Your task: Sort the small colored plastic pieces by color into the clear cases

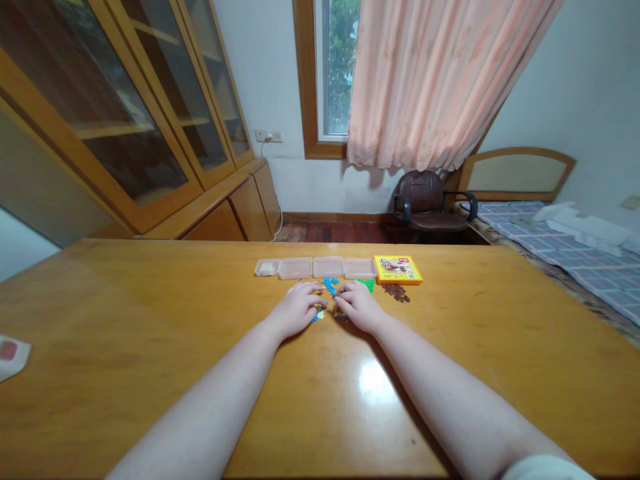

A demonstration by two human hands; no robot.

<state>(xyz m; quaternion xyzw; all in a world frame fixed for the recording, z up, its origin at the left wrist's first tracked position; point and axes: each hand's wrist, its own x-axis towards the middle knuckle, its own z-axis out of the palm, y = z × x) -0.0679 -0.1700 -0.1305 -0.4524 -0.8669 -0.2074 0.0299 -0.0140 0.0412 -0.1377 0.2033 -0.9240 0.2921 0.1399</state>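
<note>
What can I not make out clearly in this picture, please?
All in the head view:
Some small pieces by the left hand: partly hidden by that hand.
Whether the right hand pinches a piece: too small to tell.
Green pieces: partly hidden behind the right hand.
Smallest print on the yellow box: too small.
White-and-red object: cut off by the left edge.

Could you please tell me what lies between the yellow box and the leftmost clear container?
In the head view, three shallow clear plastic containers sit side by side between them.
</note>
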